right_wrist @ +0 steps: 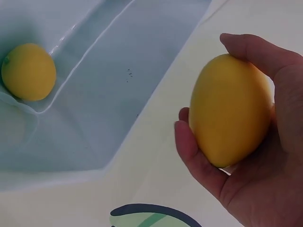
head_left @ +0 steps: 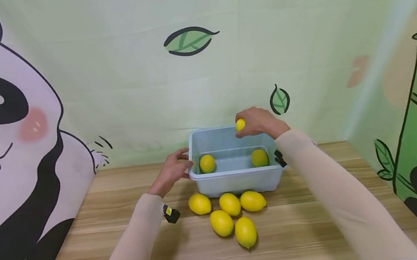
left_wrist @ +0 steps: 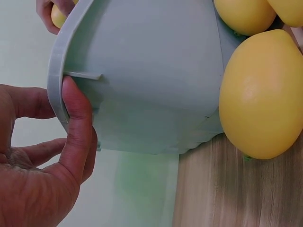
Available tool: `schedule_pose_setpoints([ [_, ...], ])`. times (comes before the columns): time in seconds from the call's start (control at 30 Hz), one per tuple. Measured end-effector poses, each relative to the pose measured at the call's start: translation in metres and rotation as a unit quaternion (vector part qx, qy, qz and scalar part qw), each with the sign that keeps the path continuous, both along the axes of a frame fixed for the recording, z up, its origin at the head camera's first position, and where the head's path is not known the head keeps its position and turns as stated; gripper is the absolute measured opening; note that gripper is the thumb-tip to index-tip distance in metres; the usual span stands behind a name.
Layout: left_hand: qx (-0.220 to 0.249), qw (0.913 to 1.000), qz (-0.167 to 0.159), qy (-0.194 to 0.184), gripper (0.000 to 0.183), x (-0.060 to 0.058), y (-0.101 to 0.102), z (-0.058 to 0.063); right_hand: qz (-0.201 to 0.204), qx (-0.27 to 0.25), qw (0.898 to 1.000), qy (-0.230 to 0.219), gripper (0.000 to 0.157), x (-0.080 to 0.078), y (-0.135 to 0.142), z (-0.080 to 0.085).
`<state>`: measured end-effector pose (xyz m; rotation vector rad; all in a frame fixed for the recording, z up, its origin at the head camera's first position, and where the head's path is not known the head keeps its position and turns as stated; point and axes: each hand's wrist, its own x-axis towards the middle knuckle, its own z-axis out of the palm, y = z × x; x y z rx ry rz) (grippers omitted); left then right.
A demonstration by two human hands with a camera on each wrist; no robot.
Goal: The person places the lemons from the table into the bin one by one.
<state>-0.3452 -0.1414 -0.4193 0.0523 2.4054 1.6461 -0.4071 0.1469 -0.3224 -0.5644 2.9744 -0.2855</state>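
A light blue plastic bin point(head_left: 240, 182) stands on the table against the backdrop. At its left end my left hand point(head_left: 172, 169) grips the rim, and in the left wrist view the thumb point(left_wrist: 78, 123) presses the outer wall below the lip. My right hand point(head_left: 257, 120) is raised over the bin's back right edge and holds a lemon point(right_wrist: 230, 111) between thumb and curled fingers. Inside the bin lie two lemons, one at the left point(head_left: 207, 164) and another at the right point(head_left: 259, 158).
Several lemons sit close together on the wooden table point(head_left: 119, 227) in front of the bin, among them a left one point(head_left: 200, 204) and a front one point(head_left: 246, 232). A printed cloth backdrop point(head_left: 129, 92) with a panda and leaves rises behind the table.
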Motion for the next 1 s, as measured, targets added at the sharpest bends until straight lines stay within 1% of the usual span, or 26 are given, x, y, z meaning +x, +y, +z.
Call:
schedule_pose_setpoints([
  [0.13, 0.003, 1.0000, 0.001, 0.002, 0.062, 0.000, -0.001, -0.001, -0.004, 0.008, 1.000, -0.028, 0.046, -0.004, -0.002, -0.002],
  [0.3, 0.004, 0.9999, -0.002, 0.009, 0.062, 0.000, -0.002, -0.001, -0.006, 0.009, 0.998, -0.058, 0.047, -0.007, -0.005, -0.006],
  [0.5, 0.003, 1.0000, -0.002, 0.001, 0.063, 0.001, -0.001, -0.001, -0.003, 0.012, 0.996, -0.092, 0.050, -0.010, -0.007, -0.015],
  [0.67, 0.008, 1.0000, 0.001, -0.004, 0.063, 0.000, 0.001, 0.000, -0.006, 0.015, 0.995, -0.094, 0.052, -0.012, -0.007, -0.018],
  [0.87, 0.016, 0.9999, 0.000, -0.001, 0.063, -0.001, 0.000, -0.001, 0.005, 0.021, 0.997, -0.080, 0.050, -0.016, -0.008, -0.020],
  [1.0, 0.014, 0.9999, -0.002, -0.001, 0.063, 0.000, 0.000, -0.001, -0.004, 0.022, 0.998, -0.066, 0.049, -0.016, -0.009, -0.019],
])
